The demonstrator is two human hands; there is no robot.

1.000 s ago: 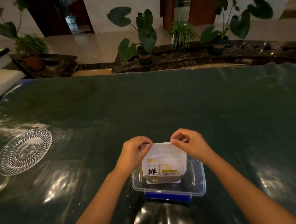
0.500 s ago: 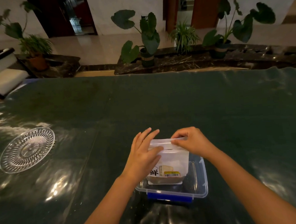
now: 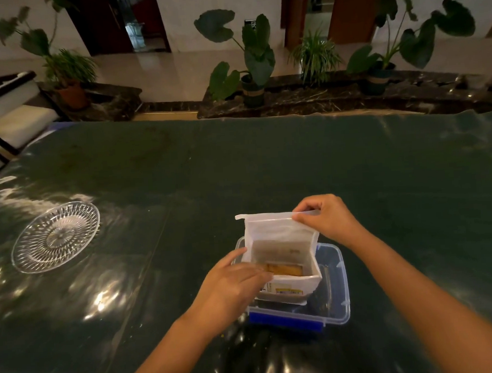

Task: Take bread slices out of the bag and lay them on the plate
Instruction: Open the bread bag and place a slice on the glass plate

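A white bread bag (image 3: 279,233) stands upright in a clear plastic box (image 3: 335,284) near the table's front edge, and its mouth is pulled wide. A tan bread slice (image 3: 286,269) shows deep inside. My right hand (image 3: 324,217) pinches the far top edge of the bag at its right corner. My left hand (image 3: 230,285) is at the near left side, thumb outside on the bag wall and fingers over the near lip into the mouth, close to the bread. A cut-glass plate (image 3: 55,237) lies bare far to the left.
The table is covered with a dark green glossy sheet (image 3: 266,162). The box has a blue clip (image 3: 284,321) on its near side. Potted plants (image 3: 253,70) and a stone ledge stand beyond the far edge, a chair (image 3: 10,114) at the back left.
The bag's mouth went from held shut at the top to pulled wide. My left hand let go of the top edge, dropped to the near left side and reached its fingers in.
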